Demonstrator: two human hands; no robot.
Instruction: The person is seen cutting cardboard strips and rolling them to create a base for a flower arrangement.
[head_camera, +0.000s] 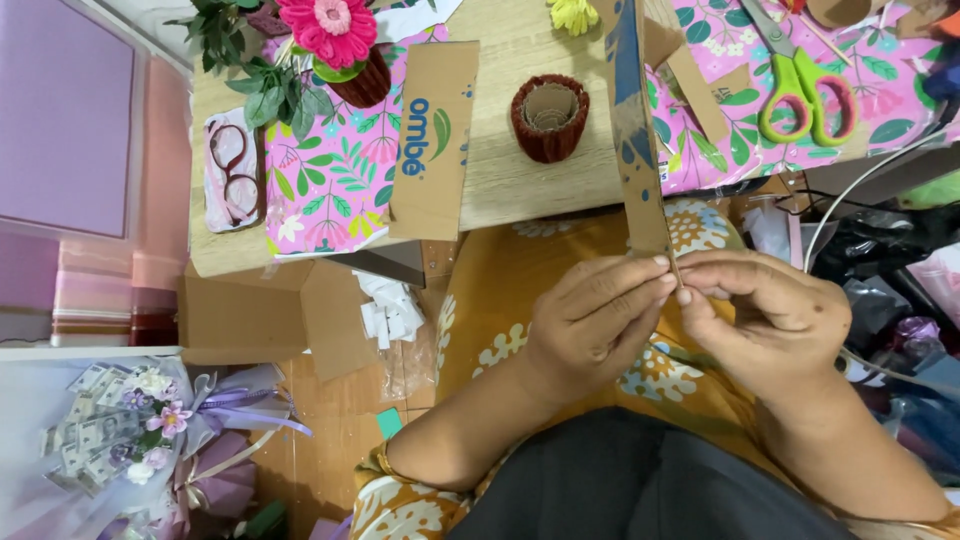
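Both hands, the left hand and the right hand, pinch the lower end of a long cardboard strip, apparently folding it, just below the worktop's near edge. A small brown cup stands mid-worktop; green scissors lie toward the right end.

Mustard-yellow garment here, printed with white flowers and teal touches, spreading across the lap. A patterned cuff with a thin golden bangle on the left forearm. Dark grey cloth covers the front. Both hands bare.
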